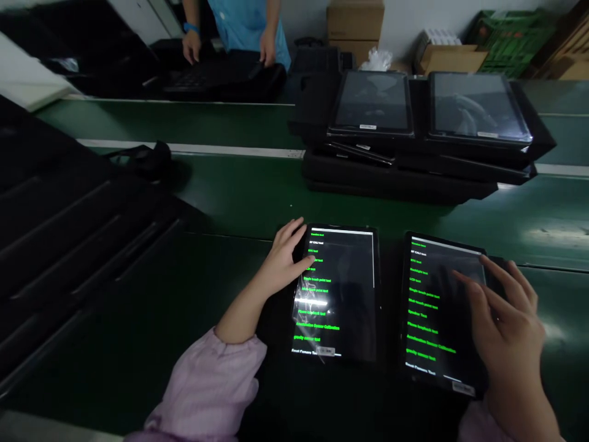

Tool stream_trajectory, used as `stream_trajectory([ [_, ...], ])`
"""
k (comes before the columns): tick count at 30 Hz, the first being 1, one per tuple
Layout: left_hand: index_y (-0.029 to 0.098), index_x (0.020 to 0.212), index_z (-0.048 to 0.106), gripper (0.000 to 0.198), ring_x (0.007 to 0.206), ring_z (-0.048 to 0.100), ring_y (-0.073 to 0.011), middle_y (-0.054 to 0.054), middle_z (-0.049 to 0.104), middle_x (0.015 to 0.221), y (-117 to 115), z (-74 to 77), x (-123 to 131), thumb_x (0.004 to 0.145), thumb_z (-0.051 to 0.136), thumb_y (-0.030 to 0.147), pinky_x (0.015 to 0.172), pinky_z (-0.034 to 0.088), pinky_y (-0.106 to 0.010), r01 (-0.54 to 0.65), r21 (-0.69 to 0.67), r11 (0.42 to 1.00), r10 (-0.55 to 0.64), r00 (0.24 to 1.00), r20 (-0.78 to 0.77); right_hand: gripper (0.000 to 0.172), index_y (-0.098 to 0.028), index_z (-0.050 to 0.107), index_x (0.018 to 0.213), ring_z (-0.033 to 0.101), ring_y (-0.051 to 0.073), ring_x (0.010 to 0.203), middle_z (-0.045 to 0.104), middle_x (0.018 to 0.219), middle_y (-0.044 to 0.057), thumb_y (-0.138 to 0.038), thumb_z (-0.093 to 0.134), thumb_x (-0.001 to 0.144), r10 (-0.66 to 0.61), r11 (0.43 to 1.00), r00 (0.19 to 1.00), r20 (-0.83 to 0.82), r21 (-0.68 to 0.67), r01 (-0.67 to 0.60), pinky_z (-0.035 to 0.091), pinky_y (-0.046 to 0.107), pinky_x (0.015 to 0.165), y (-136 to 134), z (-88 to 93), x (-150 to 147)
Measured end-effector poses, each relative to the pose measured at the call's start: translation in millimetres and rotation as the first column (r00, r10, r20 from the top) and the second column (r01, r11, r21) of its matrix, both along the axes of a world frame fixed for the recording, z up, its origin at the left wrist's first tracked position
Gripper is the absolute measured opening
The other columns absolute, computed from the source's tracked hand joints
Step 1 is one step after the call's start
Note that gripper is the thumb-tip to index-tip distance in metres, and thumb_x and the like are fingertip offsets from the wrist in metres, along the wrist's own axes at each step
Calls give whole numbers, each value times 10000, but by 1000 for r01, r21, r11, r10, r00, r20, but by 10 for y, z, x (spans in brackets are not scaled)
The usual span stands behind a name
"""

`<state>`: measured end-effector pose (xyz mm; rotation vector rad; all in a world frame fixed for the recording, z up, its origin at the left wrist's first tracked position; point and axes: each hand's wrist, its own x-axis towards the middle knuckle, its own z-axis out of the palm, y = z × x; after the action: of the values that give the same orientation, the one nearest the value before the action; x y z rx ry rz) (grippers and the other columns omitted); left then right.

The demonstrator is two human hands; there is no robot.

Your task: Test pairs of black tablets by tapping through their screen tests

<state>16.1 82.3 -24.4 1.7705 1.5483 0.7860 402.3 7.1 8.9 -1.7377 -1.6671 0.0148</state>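
Two lit tablets lie side by side in front of me, each showing a dark screen with a list of mostly green test names. My left hand [285, 261] rests at the upper left edge of the left tablet [350, 294], its thumb over the screen and its fingers stretched along the side. Over the right part of the right tablet [446, 331] is my right hand [506, 313], fingers spread and index finger pointing at the screen. Whether that fingertip touches the glass I cannot tell. Both tablets carry a small white label at the bottom.
Beyond them, black foam trays [396, 181] are stacked, with two dark tablets [375, 101] on top. More black trays [69, 245] are piled at left. Across the green bench [234, 184], a person in blue [243, 24] handles black trays. Cardboard boxes [354, 21] and a green crate [506, 43] stand behind.
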Motion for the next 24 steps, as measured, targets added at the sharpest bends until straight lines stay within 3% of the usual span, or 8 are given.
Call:
stream_trajectory([
  [2, 298, 1422, 686, 647, 1656, 281, -357, -93, 496, 1706, -9, 33, 46, 799, 820, 414, 1353, 167, -571, -91, -64, 994, 101, 979, 179, 399, -283, 840, 1036, 516, 426, 1499, 727, 1388, 117, -485, 498, 1070, -49, 999, 996, -74, -15, 48, 486, 715, 1154, -17, 53, 0],
  [5, 305, 1326, 742, 581, 1637, 339, -349, -75, 549, 1670, -30, 83, 100, 764, 820, 433, 1350, 222, -513, -209, -147, 967, 251, 887, 387, 413, -285, 806, 1167, 611, 402, 1408, 727, 1389, 111, -542, 504, 1051, -113, 993, 971, -212, -50, 105, 489, 681, 1178, -64, 118, 16],
  [9, 249, 1196, 778, 451, 1501, 545, -395, -144, 692, 1503, 104, 191, 25, 786, 747, 433, 1267, 398, -544, -322, -194, 927, 376, 780, 501, 583, -286, 699, 1378, 731, 368, 1215, 739, 1367, 123, -673, 529, 976, -41, 993, 975, -219, -118, 15, 590, 599, 1057, 35, 226, 128],
  [12, 205, 1038, 775, 303, 1378, 656, -366, -164, 763, 1351, 484, 390, -138, 757, 734, 311, 1202, 486, -514, -398, -204, 895, 439, 695, 569, 639, -309, 637, 1461, 765, 315, 1085, 738, 1370, 113, -621, 633, 903, -27, 985, 968, -251, -172, -17, 588, 537, 1045, 435, 412, 334],
  [15, 189, 957, 742, 161, 1347, 671, -300, -153, 776, 1263, 1076, 686, -275, 805, 692, 210, 1165, 519, -448, -476, -201, 856, 491, 627, 604, 531, -261, 625, 1459, 725, 272, 1131, 712, 1404, 134, -397, 663, 947, -230, 958, 888, -398, -251, 135, 535, 496, 1110, 1095, 681, 621],
  [17, 183, 938, 727, 84, 1319, 675, -286, -144, 781, 1186, 1490, 890, -299, 877, 672, 199, 1130, 540, -448, -518, -215, 828, 529, 596, 603, 475, -190, 566, 1490, 697, 252, 1192, 674, 1421, 182, -359, 554, 1046, -284, 949, 845, -452, -257, 182, 577, 446, 1033, 1562, 862, 802],
  [21, 155, 1043, 726, 162, 1129, 729, -254, -96, 766, 1150, 2102, 1175, -148, 1009, 688, 309, 996, 600, -471, -527, -243, 815, 558, 596, 577, 444, -185, 616, 1379, 700, 231, 1101, 674, 1329, 111, -477, 638, 1045, -336, 936, 780, -527, -275, 218, 630, 442, 925, 2232, 1089, 991],
  [24, 156, 1065, 720, 186, 982, 751, -229, -75, 771, 1082, 2303, 1222, 68, 1021, 691, 334, 916, 622, -446, -499, -263, 826, 555, 636, 536, 439, -182, 631, 1352, 708, 217, 1054, 690, 1279, 99, -486, 656, 1037, -315, 943, 784, -536, -272, 193, 636, 428, 899, 2352, 1038, 990],
])
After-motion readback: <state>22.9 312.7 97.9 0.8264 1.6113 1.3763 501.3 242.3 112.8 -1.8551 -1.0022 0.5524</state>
